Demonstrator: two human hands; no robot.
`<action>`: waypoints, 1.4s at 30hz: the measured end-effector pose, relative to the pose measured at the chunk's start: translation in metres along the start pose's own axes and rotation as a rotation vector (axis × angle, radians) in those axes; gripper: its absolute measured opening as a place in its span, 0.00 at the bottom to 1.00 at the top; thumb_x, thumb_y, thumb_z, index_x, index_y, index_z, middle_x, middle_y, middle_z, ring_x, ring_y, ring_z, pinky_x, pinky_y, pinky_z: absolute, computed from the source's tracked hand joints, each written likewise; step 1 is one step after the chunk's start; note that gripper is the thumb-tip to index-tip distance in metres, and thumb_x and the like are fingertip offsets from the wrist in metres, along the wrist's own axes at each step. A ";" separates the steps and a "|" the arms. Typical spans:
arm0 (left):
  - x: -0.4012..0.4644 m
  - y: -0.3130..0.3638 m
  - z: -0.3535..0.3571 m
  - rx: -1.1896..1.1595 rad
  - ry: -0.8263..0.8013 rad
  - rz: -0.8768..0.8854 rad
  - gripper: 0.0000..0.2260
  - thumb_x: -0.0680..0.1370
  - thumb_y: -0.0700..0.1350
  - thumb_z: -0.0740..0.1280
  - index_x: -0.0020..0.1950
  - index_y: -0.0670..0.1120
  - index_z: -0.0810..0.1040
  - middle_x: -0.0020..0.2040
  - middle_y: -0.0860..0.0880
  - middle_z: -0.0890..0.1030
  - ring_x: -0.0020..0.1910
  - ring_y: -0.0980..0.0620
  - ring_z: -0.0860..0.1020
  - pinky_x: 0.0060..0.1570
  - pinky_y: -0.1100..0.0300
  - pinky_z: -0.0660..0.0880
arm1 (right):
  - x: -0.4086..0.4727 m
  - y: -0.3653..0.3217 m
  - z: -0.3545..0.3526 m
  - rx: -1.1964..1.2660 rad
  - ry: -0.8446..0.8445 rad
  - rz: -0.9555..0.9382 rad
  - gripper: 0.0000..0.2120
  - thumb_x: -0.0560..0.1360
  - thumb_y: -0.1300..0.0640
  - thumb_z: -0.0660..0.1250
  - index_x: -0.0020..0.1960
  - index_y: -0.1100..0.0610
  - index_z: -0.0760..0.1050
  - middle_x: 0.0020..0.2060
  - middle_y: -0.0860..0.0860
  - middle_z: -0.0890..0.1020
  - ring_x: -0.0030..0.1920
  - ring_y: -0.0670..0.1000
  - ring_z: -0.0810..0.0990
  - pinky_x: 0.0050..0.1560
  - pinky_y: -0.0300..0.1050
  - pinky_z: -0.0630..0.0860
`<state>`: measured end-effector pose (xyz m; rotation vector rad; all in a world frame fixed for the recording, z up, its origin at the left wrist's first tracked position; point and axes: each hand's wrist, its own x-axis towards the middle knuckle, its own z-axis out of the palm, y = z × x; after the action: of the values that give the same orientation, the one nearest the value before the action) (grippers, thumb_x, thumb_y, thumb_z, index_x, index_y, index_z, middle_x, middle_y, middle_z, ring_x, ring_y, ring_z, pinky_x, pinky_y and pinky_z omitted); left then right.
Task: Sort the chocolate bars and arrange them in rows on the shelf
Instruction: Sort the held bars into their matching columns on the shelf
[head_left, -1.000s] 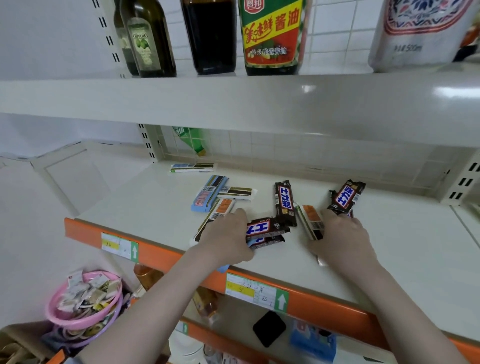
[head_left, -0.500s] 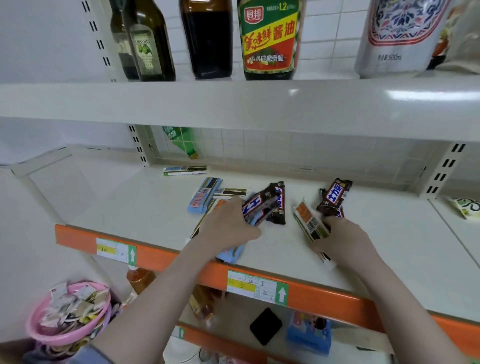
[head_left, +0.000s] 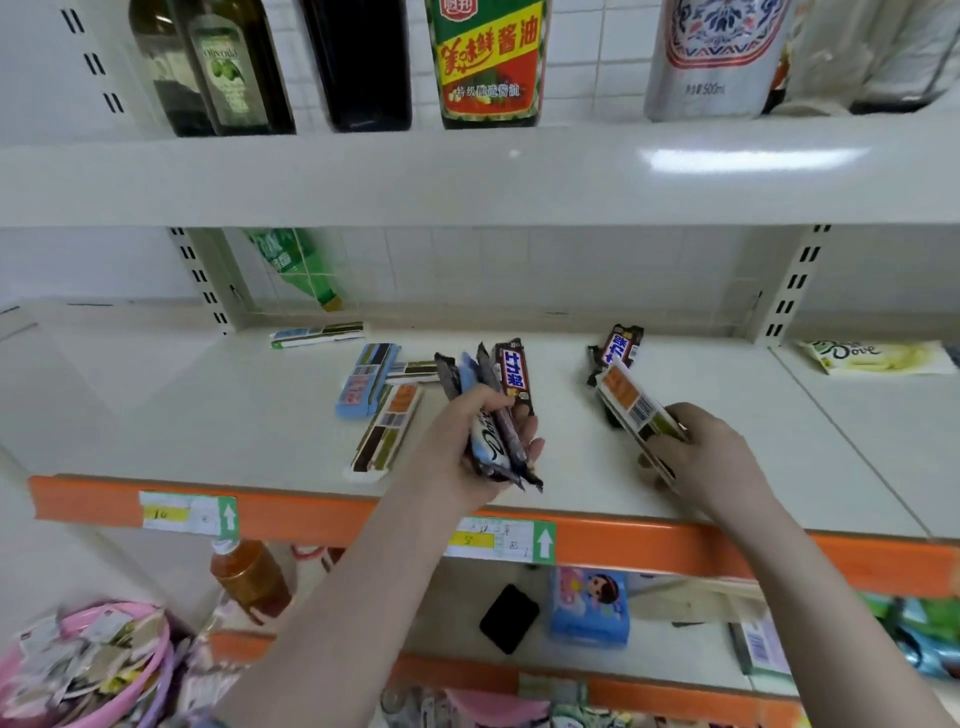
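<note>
The left hand (head_left: 470, 447) grips a fanned bundle of dark and pale-blue wrapped chocolate bars (head_left: 493, 410) above the white shelf (head_left: 218, 415); the right hand (head_left: 711, 457) clasps flat white-and-orange boxed bars (head_left: 631, 402). Loose bars lie beyond both.

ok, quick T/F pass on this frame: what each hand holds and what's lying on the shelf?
1. The left hand grips a fanned bunch of bars, including a Snickers bar and a pale blue Dove bar. True.
2. The right hand is empty. False: it holds a flat white bar with an orange patch and barcode.
3. A blue flat bar lies on the shelf, left of the left hand. True.
4. Every Snickers bar is in hand. False: a loose Snickers bar lies near the back of the shelf.
5. The bars on the shelf are already in neat rows. False: they lie scattered at different angles.
</note>
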<state>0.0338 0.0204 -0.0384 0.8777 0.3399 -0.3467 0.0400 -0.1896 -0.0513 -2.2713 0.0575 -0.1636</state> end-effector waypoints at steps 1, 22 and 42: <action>-0.001 -0.004 0.002 -0.055 -0.015 -0.017 0.07 0.71 0.41 0.67 0.46 0.39 0.78 0.35 0.45 0.81 0.32 0.49 0.82 0.35 0.56 0.79 | -0.003 0.001 -0.001 0.035 0.001 -0.004 0.06 0.71 0.63 0.61 0.46 0.57 0.74 0.32 0.53 0.82 0.34 0.58 0.80 0.43 0.54 0.78; 0.025 -0.141 0.194 -0.035 0.023 -0.044 0.14 0.59 0.36 0.74 0.43 0.39 0.79 0.35 0.44 0.81 0.34 0.49 0.80 0.33 0.57 0.79 | -0.002 0.142 -0.220 0.403 -0.054 -0.120 0.13 0.71 0.62 0.68 0.52 0.48 0.79 0.46 0.49 0.83 0.44 0.40 0.79 0.45 0.27 0.71; 0.045 -0.239 0.323 0.308 -0.045 -0.011 0.11 0.68 0.36 0.73 0.49 0.42 0.79 0.36 0.43 0.84 0.30 0.48 0.83 0.28 0.59 0.78 | -0.013 0.243 -0.340 -0.387 0.051 -0.631 0.24 0.62 0.63 0.77 0.57 0.60 0.78 0.49 0.54 0.81 0.48 0.57 0.80 0.51 0.50 0.76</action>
<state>0.0185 -0.3835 -0.0292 1.1678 0.2525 -0.4356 -0.0166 -0.6020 -0.0195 -2.5981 -0.6573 -0.5816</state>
